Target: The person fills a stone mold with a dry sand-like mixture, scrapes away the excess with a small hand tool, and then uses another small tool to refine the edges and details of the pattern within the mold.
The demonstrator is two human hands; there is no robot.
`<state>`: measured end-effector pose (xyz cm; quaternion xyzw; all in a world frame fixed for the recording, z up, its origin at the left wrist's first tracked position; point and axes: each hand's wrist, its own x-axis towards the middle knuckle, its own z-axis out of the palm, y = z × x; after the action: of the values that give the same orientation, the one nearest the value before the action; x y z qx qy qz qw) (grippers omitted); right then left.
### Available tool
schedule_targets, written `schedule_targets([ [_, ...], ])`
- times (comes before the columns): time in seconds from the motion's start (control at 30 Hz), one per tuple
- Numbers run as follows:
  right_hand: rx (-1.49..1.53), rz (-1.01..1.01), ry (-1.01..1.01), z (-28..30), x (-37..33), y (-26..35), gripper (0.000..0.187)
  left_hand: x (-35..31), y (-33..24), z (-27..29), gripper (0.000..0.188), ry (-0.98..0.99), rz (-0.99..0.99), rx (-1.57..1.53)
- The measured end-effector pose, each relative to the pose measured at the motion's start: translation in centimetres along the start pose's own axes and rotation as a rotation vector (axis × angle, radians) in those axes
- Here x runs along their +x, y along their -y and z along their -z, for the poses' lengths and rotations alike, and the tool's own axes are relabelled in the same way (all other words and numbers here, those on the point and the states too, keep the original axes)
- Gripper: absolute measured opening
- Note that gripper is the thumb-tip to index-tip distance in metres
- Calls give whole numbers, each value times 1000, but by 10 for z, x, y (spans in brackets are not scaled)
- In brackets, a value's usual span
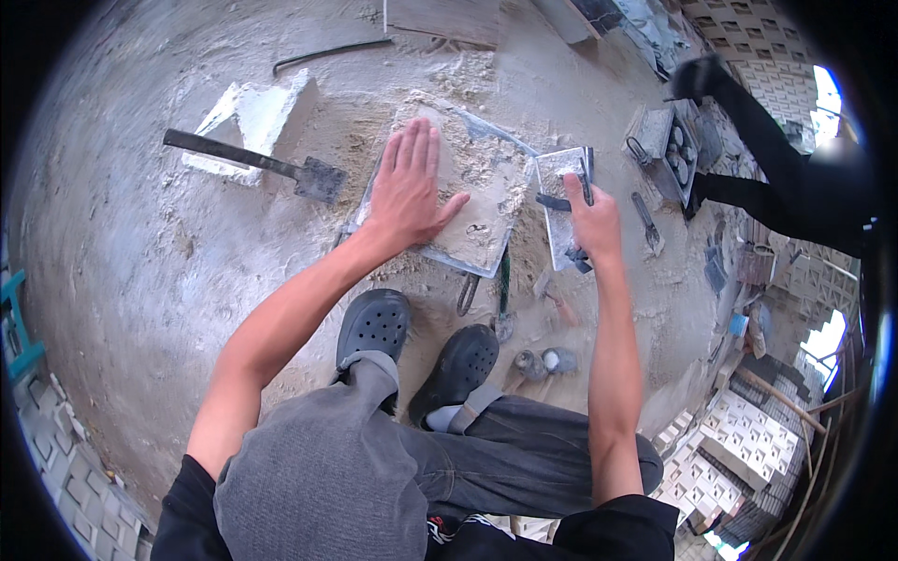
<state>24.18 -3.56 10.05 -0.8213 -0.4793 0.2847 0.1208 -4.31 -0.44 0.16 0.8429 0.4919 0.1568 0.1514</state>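
My left hand (409,192) lies flat, fingers stretched, on a square slab or mould (482,201) covered with crumbly beige powder. Its edges look bluish grey, and I cannot tell how deep it is. Just right of it, my right hand (599,222) is closed around the dark handle of a flat rectangular plate (556,166). That plate is pale with dust and stands beside the slab's right edge. A wire loop (466,294) and a green-handled tool (504,299) lie at the slab's near edge, close to my dark clogs (376,323).
Left of the slab, a long-handled metal scraper (321,179) rests by a broken white block (281,107). A bent rod (332,54) lies beyond. Small jars (559,360) stand near my foot. Rightward are a trowel (647,222), a box (669,154) and a dark-clothed person (786,182).
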Motion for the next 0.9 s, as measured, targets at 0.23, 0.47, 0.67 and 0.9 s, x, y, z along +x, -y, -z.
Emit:
schedule_targets([
  [0.23,26,93,138,-40,-55,38,62,33,15,23,63,-127,-44,-551],
  [0.47,131,185,477,-112,-86,117,51,-21,64,46,54,-456,518,-1154],
  [0.67,120,312,436,-155,-82,147,49,-53,72,36,51,-431,696,-1230],
  [0.9,68,232,246,-157,-58,152,50,-43,59,32,47,-410,667,-1270],
])
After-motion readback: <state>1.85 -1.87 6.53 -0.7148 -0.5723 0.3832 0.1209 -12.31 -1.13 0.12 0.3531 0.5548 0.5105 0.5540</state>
